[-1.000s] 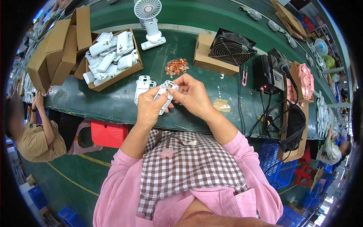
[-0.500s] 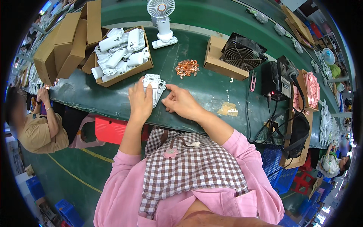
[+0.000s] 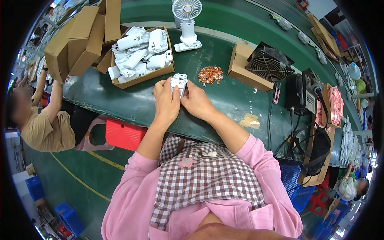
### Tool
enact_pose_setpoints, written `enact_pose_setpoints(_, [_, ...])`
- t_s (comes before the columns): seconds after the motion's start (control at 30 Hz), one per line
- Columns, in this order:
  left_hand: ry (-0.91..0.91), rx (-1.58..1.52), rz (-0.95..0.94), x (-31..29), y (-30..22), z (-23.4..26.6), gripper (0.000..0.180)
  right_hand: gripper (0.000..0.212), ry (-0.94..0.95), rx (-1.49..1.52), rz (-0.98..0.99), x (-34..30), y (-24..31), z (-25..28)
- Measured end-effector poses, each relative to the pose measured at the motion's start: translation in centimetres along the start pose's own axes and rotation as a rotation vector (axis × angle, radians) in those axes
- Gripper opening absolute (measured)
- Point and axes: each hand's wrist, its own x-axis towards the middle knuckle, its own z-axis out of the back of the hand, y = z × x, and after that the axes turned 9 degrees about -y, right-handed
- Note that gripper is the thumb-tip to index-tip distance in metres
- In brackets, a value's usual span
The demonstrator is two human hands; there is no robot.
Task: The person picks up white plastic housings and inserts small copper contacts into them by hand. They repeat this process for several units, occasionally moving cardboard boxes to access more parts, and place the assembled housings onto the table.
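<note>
A white plastic housing [image 3: 178, 82], with molded fittings at its far end, is held between both hands over the near half of the green table. My left hand [image 3: 166, 100] is closed round its left side, the thumb lying on top. Against its right edge, my right hand [image 3: 196, 100] presses with curled fingers, partly hidden behind the part. Beyond and to the right lies a pile of small copper-coloured pieces [image 3: 210, 75]. Farther left, a cardboard box [image 3: 144, 80] holds several similar white housings [image 3: 138, 58].
A white handheld fan [image 3: 188, 30] stands at the back. On the right are a black cooling fan [image 3: 269, 62], a pink-handled cutter [image 3: 276, 94], a black powered unit [image 3: 298, 94] with cables and a box of pink parts [image 3: 335, 102]. Another person [image 3: 48, 124] sits at left.
My right hand has closed in on the housing from the right; before, its fingers were at the edge. The housing is now gripped between both hands. The view has shifted slightly.
</note>
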Motion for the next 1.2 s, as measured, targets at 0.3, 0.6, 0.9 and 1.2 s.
enact_pose_setpoints(0.3, [-0.313,-0.046,-0.147,1.9,-0.8,5.4,0.034,0.029,-0.046,-0.186,0.059,-1.3,-0.5,1.5])
enact_pose_setpoints(0.6, [-0.214,-0.218,0.073,3.1,-0.4,11.9,0.012,0.046,-0.083,-0.117,0.056,-3.1,-1.1,2.6])
enact_pose_setpoints(0.9, [-0.3,0.132,-0.155,1.4,-3.9,16.8,0.016,0.027,-0.284,-0.358,0.107,-3.7,-2.0,7.7])
enact_pose_setpoints(1.2, [-0.042,0.563,-0.22,6.7,1.9,19.9,0.03,0.031,-0.371,-0.647,0.235,-2.2,-4.5,8.4])
